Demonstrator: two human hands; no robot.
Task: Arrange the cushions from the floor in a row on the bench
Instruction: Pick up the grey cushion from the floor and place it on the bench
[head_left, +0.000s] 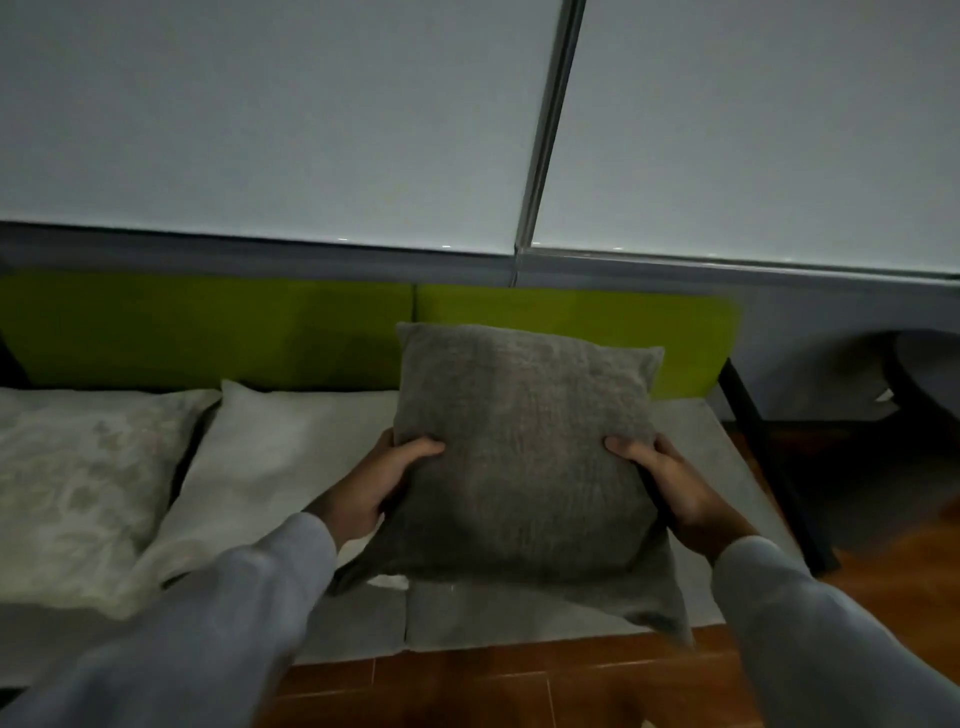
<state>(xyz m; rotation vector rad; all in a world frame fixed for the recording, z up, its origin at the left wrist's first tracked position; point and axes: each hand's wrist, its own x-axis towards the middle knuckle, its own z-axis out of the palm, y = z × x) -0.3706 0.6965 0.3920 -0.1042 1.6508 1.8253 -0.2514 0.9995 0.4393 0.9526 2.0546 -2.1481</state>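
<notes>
I hold a grey cushion upright over the right half of the bench, both hands clamped on its sides. My left hand grips the left edge, thumb pressed flat across the front face and the other fingers hidden behind the fabric. My right hand grips the right edge the same way, thumb on the front, fingers wrapped around the back. Pale grey sleeves cover both forearms to the wrists.

The cushion's top edge stands in front of the green backrest, and its lower corners hang near the grey seat pad; whether they touch the pad I cannot tell in this dim light. To the left, a plain white cushion lies flat on the seat, just beside my left hand. Farther left, a patterned white cushion lies flat beside it, their edges close together.

Behind the bench, pale window blinds fill the far wall, split by a slanted frame. Reddish-brown floor tiles run along the near edge, and the bench's black leg stands at the right.
</notes>
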